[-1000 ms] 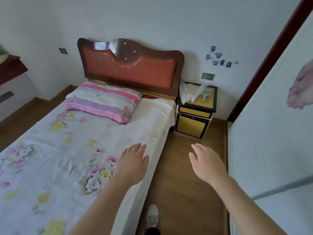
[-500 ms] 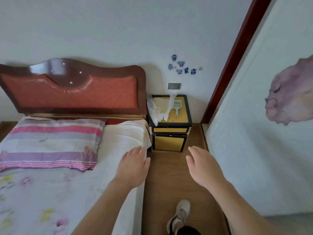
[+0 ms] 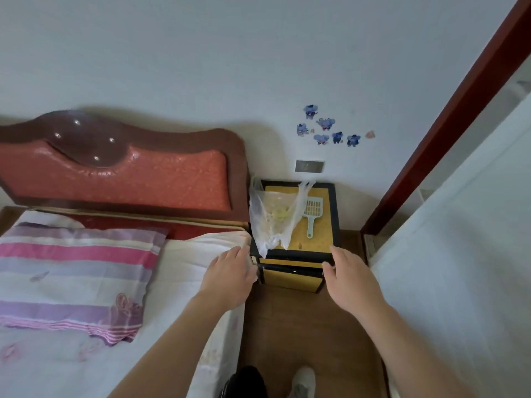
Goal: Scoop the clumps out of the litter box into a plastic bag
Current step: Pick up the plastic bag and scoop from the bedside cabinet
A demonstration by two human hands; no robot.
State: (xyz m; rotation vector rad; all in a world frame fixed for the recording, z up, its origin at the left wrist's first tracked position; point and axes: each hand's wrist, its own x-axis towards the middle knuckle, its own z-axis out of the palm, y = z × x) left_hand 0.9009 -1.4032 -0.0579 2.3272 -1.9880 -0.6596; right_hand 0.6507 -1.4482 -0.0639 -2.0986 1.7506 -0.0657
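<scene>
My right grip (image 3: pixel 349 274), loose and empty like my left grip (image 3: pixel 230 271), is nearer the scoop (image 3: pixel 312 209) at eleven o'clock, its handle pointing back toward me.

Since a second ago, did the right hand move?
Yes. The right hand has come forward, up to the front edge of the bedside cabinet; before, a stretch of floor showed between them.

A crumpled clear plastic bag (image 3: pixel 273 219) stands on the nightstand (image 3: pixel 326 234), a pale green scoop (image 3: pixel 312 212) flat just beside it.
</scene>
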